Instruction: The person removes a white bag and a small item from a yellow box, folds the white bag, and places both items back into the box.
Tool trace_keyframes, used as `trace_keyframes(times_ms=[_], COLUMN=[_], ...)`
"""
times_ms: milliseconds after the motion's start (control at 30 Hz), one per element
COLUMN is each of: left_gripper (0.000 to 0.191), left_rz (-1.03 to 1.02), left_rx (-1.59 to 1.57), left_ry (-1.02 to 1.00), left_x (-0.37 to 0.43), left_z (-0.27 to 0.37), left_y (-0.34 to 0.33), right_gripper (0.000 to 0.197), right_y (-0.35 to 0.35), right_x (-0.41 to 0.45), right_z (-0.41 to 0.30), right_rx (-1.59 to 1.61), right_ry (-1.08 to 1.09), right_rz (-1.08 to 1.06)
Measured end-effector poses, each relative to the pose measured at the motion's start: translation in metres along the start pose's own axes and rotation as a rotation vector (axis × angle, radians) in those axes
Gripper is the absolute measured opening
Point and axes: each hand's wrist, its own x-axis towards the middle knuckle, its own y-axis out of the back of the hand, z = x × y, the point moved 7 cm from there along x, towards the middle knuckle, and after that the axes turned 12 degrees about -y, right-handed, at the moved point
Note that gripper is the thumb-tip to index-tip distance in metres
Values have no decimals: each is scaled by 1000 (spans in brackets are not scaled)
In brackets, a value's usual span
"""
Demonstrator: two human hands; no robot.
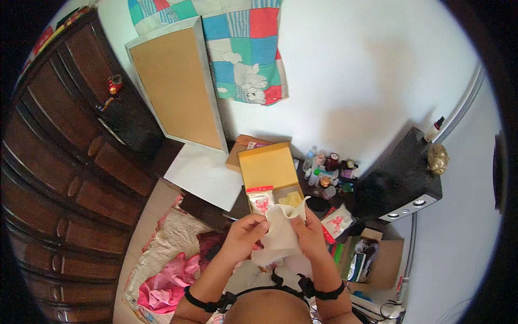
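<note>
A cream cloth pouch or folded piece of fabric (pixel 281 233) hangs between my two hands. My left hand (pixel 247 237) pinches its left edge between thumb and fingers. On the other side my right hand (pixel 311 235) grips the upper right edge, where the top curls open. Just beyond lies an open yellow box (pixel 269 166) with its lid raised. Inside it sit a white packet with a red print (pixel 261 200) and some pale yellow material (pixel 292 198). A similar red-and-white packet (pixel 338 222) rests to the right of my right hand.
Bottles and jars (pixel 323 174) crowd the table's back right. A black speaker (pixel 398 178) stands beside them. An open cardboard box (pixel 380 263) with items is at lower right. A white sheet (pixel 206 174) lies left, below a framed board (pixel 176 85). Pink cloth (pixel 170 279) lies lower left.
</note>
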Motion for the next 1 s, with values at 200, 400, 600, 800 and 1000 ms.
trace_keyframes(times_ms=[200,400,600,800,1000], left_gripper=[16,11,10,15,24], left_rz=[-13,-69,9,-165,-79], left_rx=[-175,-145,46,327,102], left_ry=[51,16,86,199,101], left_x=[7,7,9,8,9], left_z=[6,8,-4,-8,-7], left_y=[-22,-40,-38,-47,-39], right_gripper=[29,29,32,37,37], right_y=[22,39,52,54,72], right_x=[-10,-17,-27,-42,-45], right_z=[-4,-4,-3,-12,-23], right_rx=[-3,5,99,-33,-66], right_ry=[-52,-42,-88,-64,84], right_rz=[82,127,162,244,367])
